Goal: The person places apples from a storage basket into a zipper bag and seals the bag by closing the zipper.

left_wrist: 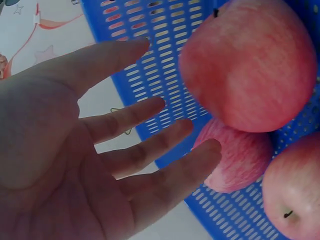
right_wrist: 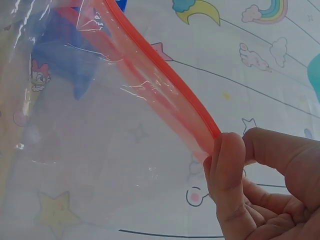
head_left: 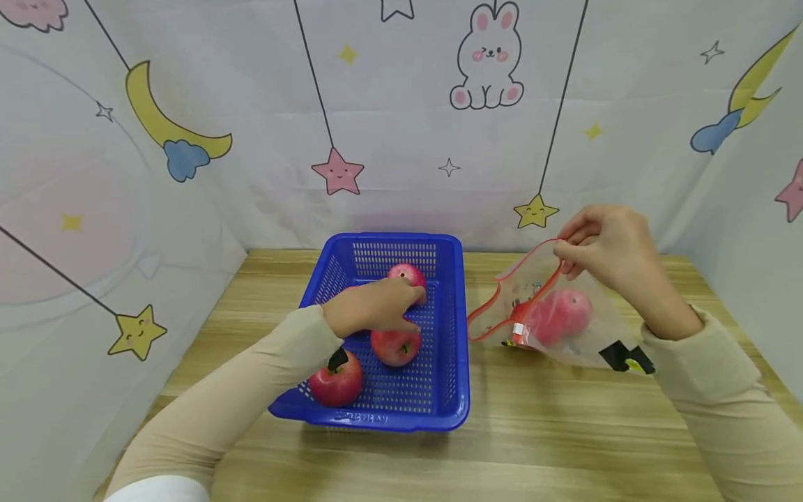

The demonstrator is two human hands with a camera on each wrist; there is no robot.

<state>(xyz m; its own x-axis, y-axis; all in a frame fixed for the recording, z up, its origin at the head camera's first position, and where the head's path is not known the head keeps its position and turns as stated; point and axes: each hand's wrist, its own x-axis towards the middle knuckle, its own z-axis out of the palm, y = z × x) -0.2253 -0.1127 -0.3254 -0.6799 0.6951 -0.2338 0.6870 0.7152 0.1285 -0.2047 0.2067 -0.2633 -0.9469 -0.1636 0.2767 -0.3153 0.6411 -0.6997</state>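
Note:
My left hand [head_left: 375, 305] hovers above the blue plastic basket [head_left: 463, 328], fingers spread and nothing in its grasp in the left wrist view. Below it lie several red apples: one at the back [head_left: 406, 272], one in the middle [head_left: 396, 348] and one at the near left corner [head_left: 337, 383]. Another is mostly hidden by the hand. At the right, my right hand [head_left: 605, 244] pinches the red zip edge of a clear plastic bag [right_wrist: 125, 130] between thumb and finger. The bag's mouth gapes toward the basket, and red apples [head_left: 571, 312] show through its side.
Basket and bag stand on a wood-grain table [head_left: 539, 439], the bag just to the basket's right. Behind and on both sides hangs white cloth [head_left: 401, 90] printed with stars, moons and a rabbit.

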